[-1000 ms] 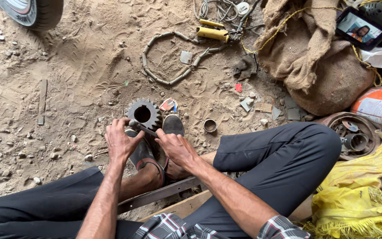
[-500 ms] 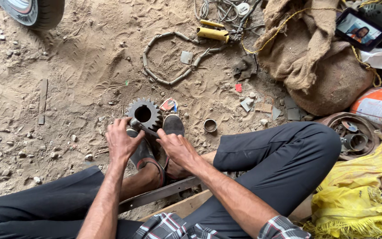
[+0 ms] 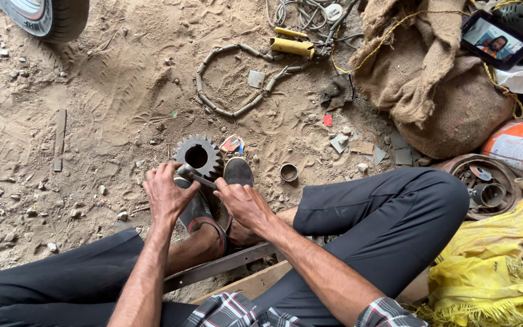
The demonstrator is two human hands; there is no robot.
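Note:
A dark steel gear point(image 3: 198, 155) with a round bore lies on the sandy ground, just beyond my sandalled feet point(image 3: 237, 171). My left hand point(image 3: 166, 195) is closed around the near end of a short grey metal bar point(image 3: 196, 177) that rests against the gear's near edge. My right hand point(image 3: 243, 203) grips the same bar from the right side, fingers curled over it. Both forearms reach forward between my knees. How the bar meets the gear is hidden under my fingers.
A small metal ring point(image 3: 289, 172) lies right of my feet. A looped chain point(image 3: 232, 79), a yellow-handled tool point(image 3: 292, 45) and cables lie farther out. Burlap sacks point(image 3: 437, 91), an orange drum point(image 3: 522, 148), a pan of metal parts point(image 3: 485, 188) and yellow cloth point(image 3: 491, 272) crowd the right. A tyre point(image 3: 43, 15) is top left.
Both hands have shifted only slightly on the bar by the gear; the gear and everything else stay put.

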